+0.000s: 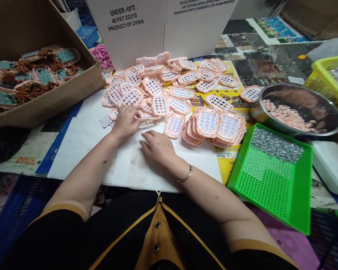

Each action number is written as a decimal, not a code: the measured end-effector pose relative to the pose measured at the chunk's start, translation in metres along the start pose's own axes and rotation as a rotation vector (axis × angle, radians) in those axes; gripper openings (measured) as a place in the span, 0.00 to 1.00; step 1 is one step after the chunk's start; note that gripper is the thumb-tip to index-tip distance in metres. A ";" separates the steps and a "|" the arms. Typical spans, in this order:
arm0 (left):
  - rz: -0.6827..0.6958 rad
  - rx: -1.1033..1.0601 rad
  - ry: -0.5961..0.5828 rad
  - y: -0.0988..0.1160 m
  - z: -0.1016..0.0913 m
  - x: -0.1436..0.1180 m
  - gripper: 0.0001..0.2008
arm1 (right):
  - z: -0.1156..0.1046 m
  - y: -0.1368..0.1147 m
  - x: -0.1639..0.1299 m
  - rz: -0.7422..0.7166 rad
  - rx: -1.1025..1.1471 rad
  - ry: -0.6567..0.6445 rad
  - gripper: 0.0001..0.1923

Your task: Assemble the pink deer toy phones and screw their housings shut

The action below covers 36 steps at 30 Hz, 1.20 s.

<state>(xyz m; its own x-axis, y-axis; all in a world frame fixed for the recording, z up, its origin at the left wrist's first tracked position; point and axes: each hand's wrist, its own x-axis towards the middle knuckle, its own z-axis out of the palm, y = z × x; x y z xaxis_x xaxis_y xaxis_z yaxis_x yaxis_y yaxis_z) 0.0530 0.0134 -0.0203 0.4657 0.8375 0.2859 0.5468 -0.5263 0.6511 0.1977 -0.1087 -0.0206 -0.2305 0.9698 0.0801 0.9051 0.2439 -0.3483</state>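
Note:
My left hand (125,120) lies palm down at the near edge of a heap of pink toy-phone shells (157,88), fingers resting on one shell (147,116). My right hand (157,147) rests flat on the white sheet (84,138) just below it, fingers pointing left, holding nothing that I can see. A bracelet circles the right wrist. Two neat stacks of pink shells (217,126) stand to the right of my hands. A small white keypad piece (105,121) lies left of my left hand.
A cardboard box (53,97) with brown and teal parts sits at the left. A white carton (160,26) stands behind the heap. At the right are a green tray (273,187) with small metal parts, a steel bowl (298,112) and a yellow basket (331,80).

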 end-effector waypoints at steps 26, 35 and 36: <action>-0.052 -0.879 0.322 0.023 -0.009 -0.093 0.26 | 0.039 0.032 0.010 -0.282 0.539 0.686 0.11; -0.236 -1.495 0.150 0.049 0.000 -0.075 0.40 | 0.034 0.021 0.004 -0.277 0.459 0.792 0.09; -0.274 -1.535 0.137 0.047 -0.003 -0.072 0.39 | 0.032 0.020 0.004 -0.283 0.463 0.779 0.09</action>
<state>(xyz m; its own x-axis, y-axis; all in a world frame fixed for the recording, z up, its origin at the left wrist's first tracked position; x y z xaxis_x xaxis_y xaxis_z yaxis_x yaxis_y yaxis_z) 0.0433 -0.0718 -0.0081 0.3634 0.9305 0.0466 -0.6436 0.2145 0.7347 0.2040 -0.1006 -0.0570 0.0351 0.6485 0.7604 0.5818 0.6054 -0.5432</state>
